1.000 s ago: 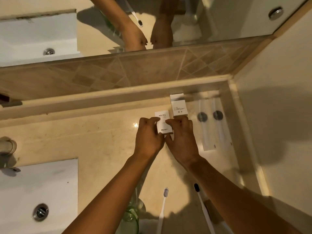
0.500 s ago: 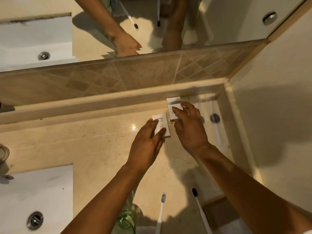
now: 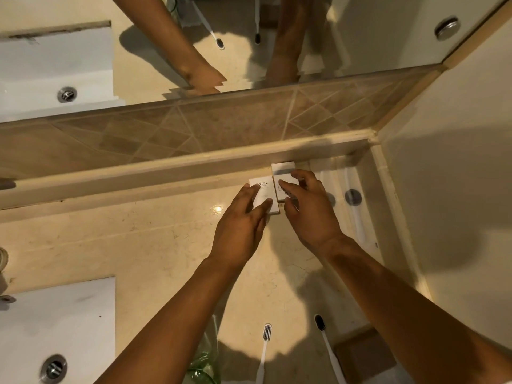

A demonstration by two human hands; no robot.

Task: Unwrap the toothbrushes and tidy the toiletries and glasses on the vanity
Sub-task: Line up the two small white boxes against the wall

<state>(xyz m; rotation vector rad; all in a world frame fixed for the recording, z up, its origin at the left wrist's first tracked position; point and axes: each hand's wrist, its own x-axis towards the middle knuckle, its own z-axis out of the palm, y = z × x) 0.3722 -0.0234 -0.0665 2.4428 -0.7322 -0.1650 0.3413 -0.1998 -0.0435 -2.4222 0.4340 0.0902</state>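
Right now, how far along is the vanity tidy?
Done, by the look of it: two bare toothbrushes, white-bristled and black-bristled, stand at the near edge, unwrapped. In hand: the left hand rests on the box printed HOTEL, and the right hand touches the second box, lining them up by the backsplash. Left: the clear packets at the right wall; the green glass is barely in view.

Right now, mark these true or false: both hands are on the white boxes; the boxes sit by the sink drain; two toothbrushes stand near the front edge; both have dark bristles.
1. Left hand and right hand touch the white boxes: true.
2. Boxes sit by the sink drain: false, they are by the back ledge.
3. Two toothbrushes near the front edge: true.
4. Both have dark bristles: false, the left toothbrush is light, the right toothbrush dark.
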